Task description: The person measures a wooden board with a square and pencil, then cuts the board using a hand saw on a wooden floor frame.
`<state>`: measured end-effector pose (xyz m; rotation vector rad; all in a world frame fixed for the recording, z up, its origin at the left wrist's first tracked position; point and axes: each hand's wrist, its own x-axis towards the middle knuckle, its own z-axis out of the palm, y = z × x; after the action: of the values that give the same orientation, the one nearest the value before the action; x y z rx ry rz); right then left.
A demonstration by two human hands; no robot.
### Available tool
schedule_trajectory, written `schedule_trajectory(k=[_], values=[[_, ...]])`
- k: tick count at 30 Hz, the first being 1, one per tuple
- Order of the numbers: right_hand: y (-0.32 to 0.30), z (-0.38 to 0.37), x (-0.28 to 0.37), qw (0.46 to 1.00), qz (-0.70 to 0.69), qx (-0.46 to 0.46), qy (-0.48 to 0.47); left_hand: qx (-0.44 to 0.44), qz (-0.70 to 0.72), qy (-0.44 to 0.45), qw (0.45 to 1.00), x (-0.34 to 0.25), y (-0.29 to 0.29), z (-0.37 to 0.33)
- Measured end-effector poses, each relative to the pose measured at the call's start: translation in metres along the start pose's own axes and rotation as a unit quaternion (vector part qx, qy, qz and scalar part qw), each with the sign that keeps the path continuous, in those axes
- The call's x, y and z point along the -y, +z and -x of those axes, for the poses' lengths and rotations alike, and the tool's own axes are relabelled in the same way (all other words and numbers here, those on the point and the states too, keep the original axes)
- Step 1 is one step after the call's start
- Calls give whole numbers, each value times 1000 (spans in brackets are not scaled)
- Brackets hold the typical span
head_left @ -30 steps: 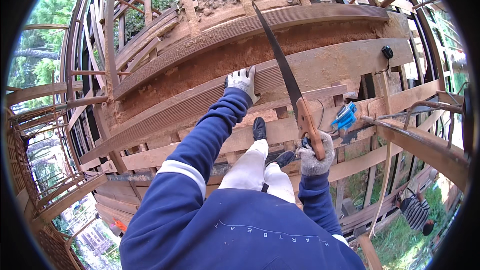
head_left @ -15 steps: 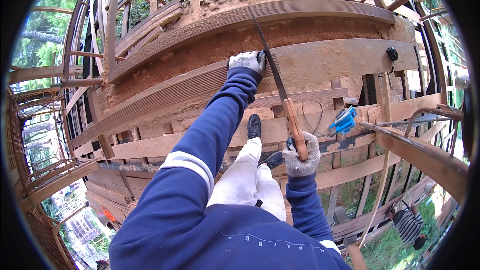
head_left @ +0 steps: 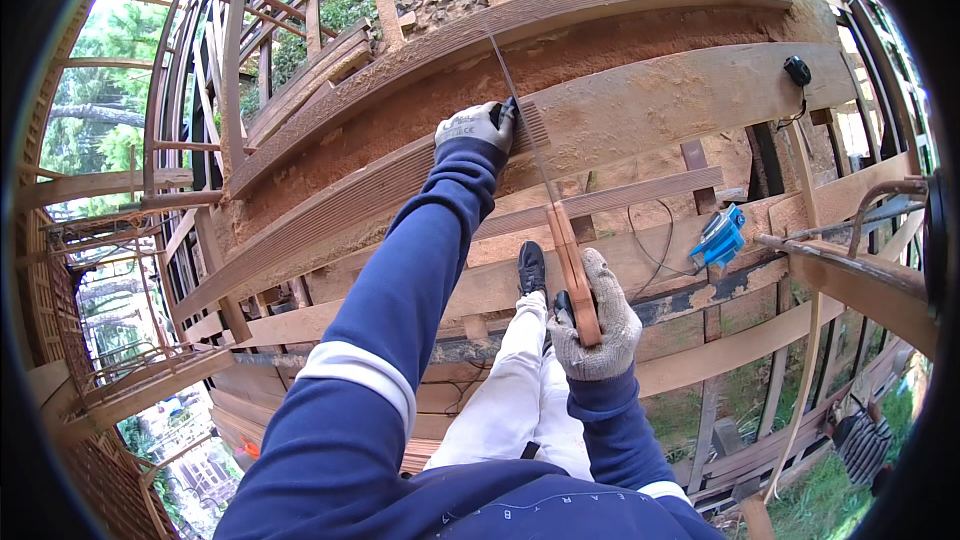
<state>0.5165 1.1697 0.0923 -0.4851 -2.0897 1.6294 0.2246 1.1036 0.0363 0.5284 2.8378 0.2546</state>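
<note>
Gloved right hand [head_left: 608, 325] clasps a likely whippy metal handsaw [head_left: 559, 221] by its brown wooden handle [head_left: 568, 252], surest hold, at four o'clock; gloved left hand [head_left: 468, 129], grip unclear, rests on a grooved brown wooden board [head_left: 342, 218] spanning nine to one.

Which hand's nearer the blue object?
Right. The right hand, holding the saw, is below and left of the blue object in view; the left hand is farther off, up and left, on the grooved board.
</note>
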Motion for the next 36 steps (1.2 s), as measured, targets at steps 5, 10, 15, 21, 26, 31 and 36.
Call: schedule_trajectory(k=[5,10,15,21,26,31,36], values=[[-6,6,-2,999,-40,11,5,-19,9,-6,1000,-2,4,1],[-13,4,3,1000,-9,19,14,-12,-7,-26,1000,-3,3,-1],[-20,2,17,999,6,33,41,-21,-8,-29,999,2,7,-2],[-19,6,4,1000,25,-17,-5,-14,-7,-28,999,-3,14,-5],[-23,6,8,999,-33,15,41,-23,-4,-36,999,5,14,-5],[-18,12,7,997,-55,-19,54,-13,25,-13,1000,-2,1,-3],[-16,13,10,992,-62,-17,107,21,5,-14,1000,2,0,-6]])
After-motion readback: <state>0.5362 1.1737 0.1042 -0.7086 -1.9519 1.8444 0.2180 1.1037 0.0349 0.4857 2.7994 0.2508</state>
